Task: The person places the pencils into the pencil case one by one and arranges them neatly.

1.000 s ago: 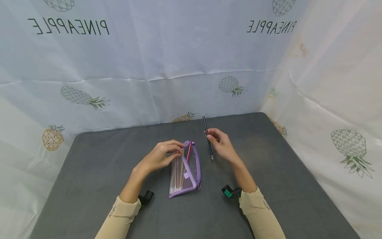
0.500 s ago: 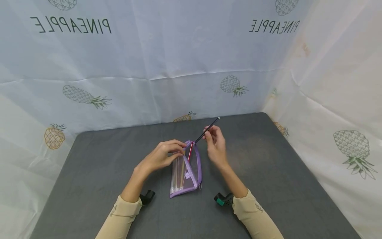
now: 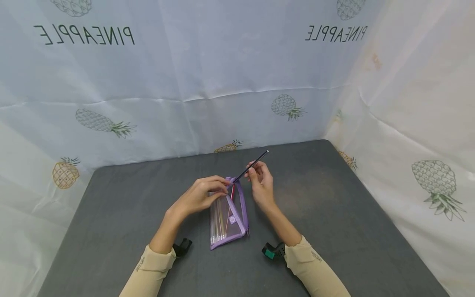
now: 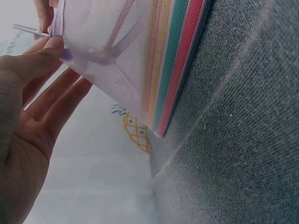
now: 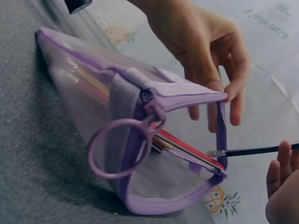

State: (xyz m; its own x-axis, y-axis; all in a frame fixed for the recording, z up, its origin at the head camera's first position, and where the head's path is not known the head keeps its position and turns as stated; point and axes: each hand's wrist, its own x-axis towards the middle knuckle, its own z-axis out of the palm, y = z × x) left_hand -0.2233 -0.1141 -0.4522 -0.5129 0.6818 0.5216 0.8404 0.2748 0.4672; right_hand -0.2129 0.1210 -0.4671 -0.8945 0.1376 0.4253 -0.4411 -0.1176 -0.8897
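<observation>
A see-through mesh pencil case with purple trim (image 3: pixel 228 241) stands unzipped on the table, its mouth held apart at the top. My left hand (image 3: pixel 203 194) pinches the case's upper rim between thumb and fingertips. Several pencils are inside, among them green (image 4: pixel 172 70) and red (image 4: pixel 183 70) ones in the left wrist view. Between its thumb and fingers my right hand (image 3: pixel 262 186) holds a black pencil (image 3: pixel 258 159), slanted. In the right wrist view its eraser end (image 5: pixel 216 153) is at the case's mouth, near a red pencil (image 5: pixel 189 148) inside.
The grey tabletop (image 3: pixel 130 214) reaches back to a white curtain (image 3: pixel 208 62) printed with pineapples. A purple zip ring (image 5: pixel 96 161) hangs at the case's near corner. Black wrist cameras (image 3: pixel 182 247) sit below both hands.
My right hand has moved left toward the case and tilted the black pencil, bringing its eraser end to the case's mouth. The left hand keeps its pinch on the rim.
</observation>
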